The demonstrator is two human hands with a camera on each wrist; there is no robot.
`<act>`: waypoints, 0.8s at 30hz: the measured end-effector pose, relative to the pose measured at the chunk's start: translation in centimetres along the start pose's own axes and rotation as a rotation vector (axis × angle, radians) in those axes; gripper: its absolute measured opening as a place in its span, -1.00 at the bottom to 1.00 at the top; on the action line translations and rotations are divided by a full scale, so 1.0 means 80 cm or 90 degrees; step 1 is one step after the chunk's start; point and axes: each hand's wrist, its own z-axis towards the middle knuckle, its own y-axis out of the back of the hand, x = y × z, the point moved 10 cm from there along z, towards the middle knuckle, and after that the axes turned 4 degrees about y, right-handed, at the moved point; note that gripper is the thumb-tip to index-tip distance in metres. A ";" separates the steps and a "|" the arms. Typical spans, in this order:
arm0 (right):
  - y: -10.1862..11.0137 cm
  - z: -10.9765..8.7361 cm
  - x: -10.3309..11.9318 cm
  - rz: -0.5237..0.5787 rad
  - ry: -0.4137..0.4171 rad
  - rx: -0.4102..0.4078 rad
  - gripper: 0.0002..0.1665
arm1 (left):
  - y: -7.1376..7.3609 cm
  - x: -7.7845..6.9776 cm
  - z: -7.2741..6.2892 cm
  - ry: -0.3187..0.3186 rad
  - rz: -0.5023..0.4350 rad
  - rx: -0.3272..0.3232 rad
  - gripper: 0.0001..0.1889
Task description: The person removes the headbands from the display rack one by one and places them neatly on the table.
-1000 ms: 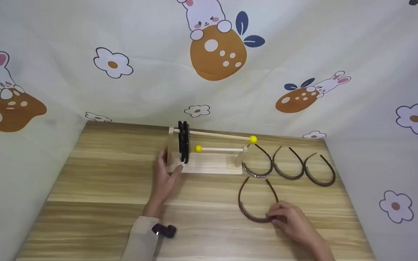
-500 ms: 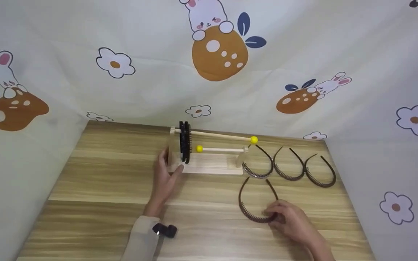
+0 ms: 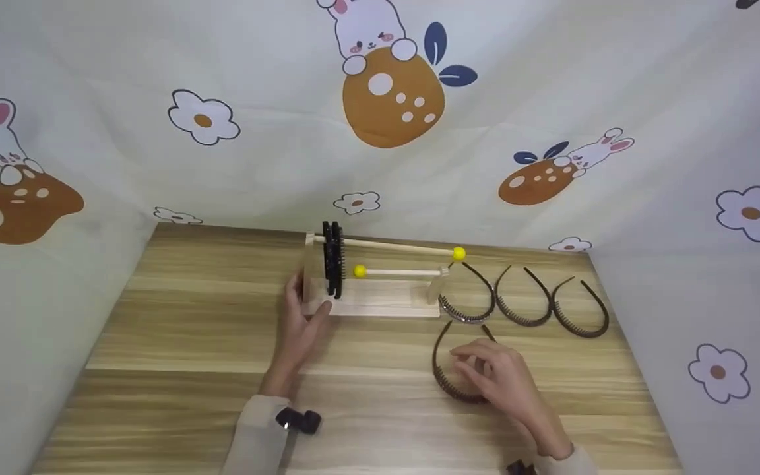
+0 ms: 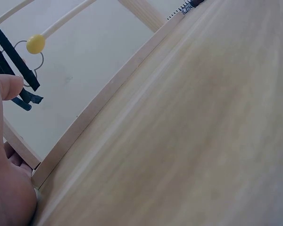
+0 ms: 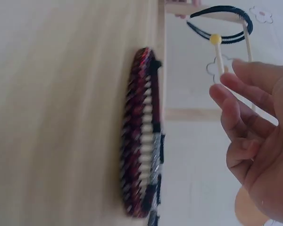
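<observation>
**Toothed headband by the wooden stand: light and springy, so mind where you pinch**

So the near headband (image 5: pixel 133 136) lies on the surface (image 3: pixel 189 363) in front of the wooden stand (image 3: pixel 373 303), curve toward you, tips pointing at the stand. Your right hand (image 3: pixel 502 376) is over its right side with the fingers loosely bent and nothing between them; the right wrist view shows a gap between fingers and band. Your left hand (image 3: pixel 299 336) has hold of the stand's left end, thumb in front, fingers round the back of the upright.

Handling-wise, I'd bet on thin plastic: hardly any weight, stiff along the curve, springy across the tips. Spread those tips too far and it could snap, I reckon. The outside looks smooth enough to slip a bit, while the inner teeth would probably catch on things or poke you.

I'd pinch it at the thick middle of the curve, thumb and fingertips on the flat faces, so both tips stay free. Grabbing one tip would likely make it swing.

The three headbands (image 3: pixel 528 322) right of the stand look much the same, and the black headbands (image 3: pixel 332 260) hang on the upper rod (image 3: pixel 400 247) near its left end. The stand looks like light bare wood, so it'd probably skid without your left hand there.
</observation>
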 end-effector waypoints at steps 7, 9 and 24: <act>0.001 0.034 0.023 0.039 0.001 -0.086 -0.78 | 0.001 0.002 -0.002 0.024 0.017 0.001 -0.14; -0.002 0.040 0.027 0.057 -0.008 -0.096 -0.77 | 0.001 0.001 -0.003 0.020 0.022 0.000 -0.14; -0.029 0.093 0.045 0.339 -0.141 -0.126 -0.84 | 0.003 0.000 -0.002 0.000 0.031 -0.007 -0.16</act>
